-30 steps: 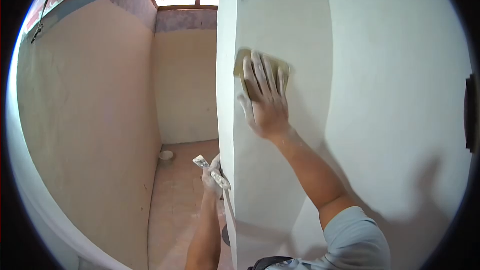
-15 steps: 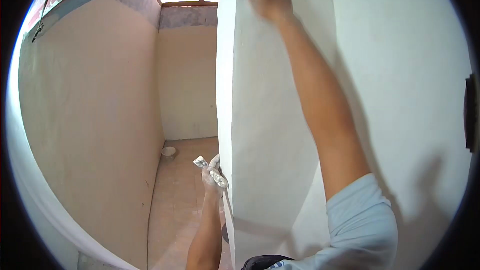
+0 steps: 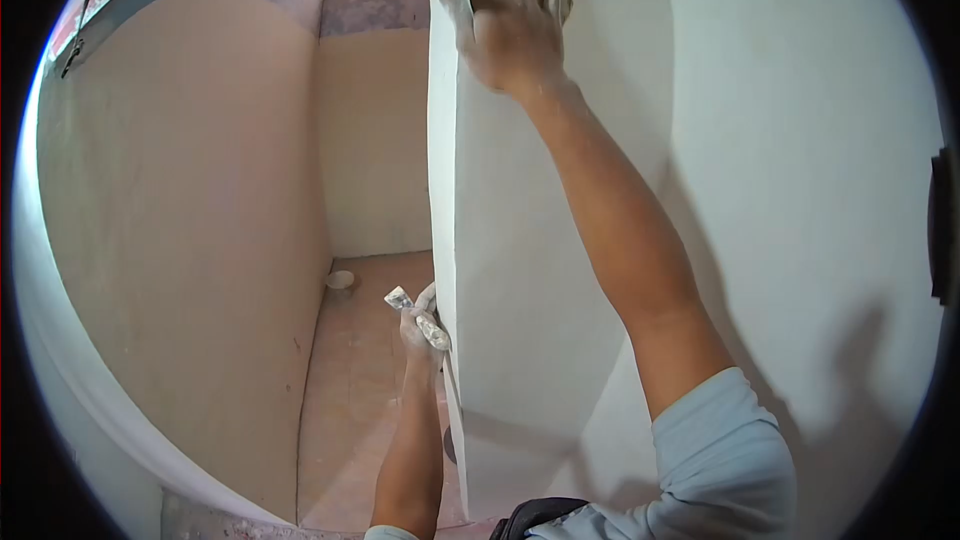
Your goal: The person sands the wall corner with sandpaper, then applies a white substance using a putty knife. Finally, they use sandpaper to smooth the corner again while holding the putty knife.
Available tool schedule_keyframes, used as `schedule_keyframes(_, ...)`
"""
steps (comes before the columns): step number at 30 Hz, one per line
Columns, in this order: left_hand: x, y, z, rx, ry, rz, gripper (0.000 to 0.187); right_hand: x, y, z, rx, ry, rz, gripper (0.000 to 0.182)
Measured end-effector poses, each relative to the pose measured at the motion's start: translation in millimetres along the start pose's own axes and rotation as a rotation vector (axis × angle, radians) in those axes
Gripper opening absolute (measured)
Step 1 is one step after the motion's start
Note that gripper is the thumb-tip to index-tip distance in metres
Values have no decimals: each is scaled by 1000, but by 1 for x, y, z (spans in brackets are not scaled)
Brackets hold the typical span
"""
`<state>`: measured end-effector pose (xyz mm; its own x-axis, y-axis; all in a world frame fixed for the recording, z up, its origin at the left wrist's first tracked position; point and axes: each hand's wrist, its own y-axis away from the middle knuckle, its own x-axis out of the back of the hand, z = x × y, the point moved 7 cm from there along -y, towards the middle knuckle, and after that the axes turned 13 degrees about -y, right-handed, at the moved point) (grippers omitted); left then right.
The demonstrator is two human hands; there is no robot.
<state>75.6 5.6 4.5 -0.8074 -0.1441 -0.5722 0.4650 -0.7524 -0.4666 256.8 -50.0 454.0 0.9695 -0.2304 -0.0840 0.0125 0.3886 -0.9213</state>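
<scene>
My right hand (image 3: pixel 510 30) is raised high against the white wall face (image 3: pixel 540 200), near its left corner. Its fingers are spread over a flat, dull yellow-brown pad (image 3: pixel 567 6), pressing it to the surface. Lower down, my left hand (image 3: pixel 415 328) is closed around a putty-smeared scraper (image 3: pixel 398 298) beside the wall's left edge. The scraper's blade points up and left, and its whitened handle shows at the fingers. White residue coats both hands.
A beige wall (image 3: pixel 190 240) rises on the left. Behind, a small white bucket (image 3: pixel 341 281) stands on the tiled floor (image 3: pixel 350 380). A dark object (image 3: pixel 940 227) is at the far right edge. A cable (image 3: pixel 90 15) hangs at the upper left.
My right hand has moved down and slightly left on the wall, and its fingers and the pad now show more clearly. The view has tilted a little; my left hand still grips the scraper.
</scene>
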Motion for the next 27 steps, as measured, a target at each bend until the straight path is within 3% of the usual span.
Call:
schedule_keyframes(2,-3,1,4,14,-25,16,77,-7,6,1,-32,62,7,66)
schedule_keyframes(8,1,1,2,-16,-39,-10,74,21,187,-76,-113,65,-339,78)
schedule_keyframes(13,12,-4,-7,-21,-37,-13,75,0,60,-16,53,84,-80,64)
schedule_keyframes(16,1,1,1,38,2,34,72,-38,-10,42,-191,305,-477,53)
schedule_keyframes(19,7,-1,-4,39,-15,18,69,-22,15,22,-260,45,-427,61)
schedule_keyframes(22,13,-5,-9,15,85,-16,69,5,96,-44,12,65,-63,68)
schedule_keyframes(23,14,-6,-10,26,86,0,69,15,129,-63,-77,12,-185,71)
schedule_keyframes(25,13,-4,-9,-10,47,-40,72,18,189,-88,-48,77,-347,72)
schedule_keyframes(27,4,-3,-3,5,8,-37,73,22,178,-84,-8,72,-365,68)
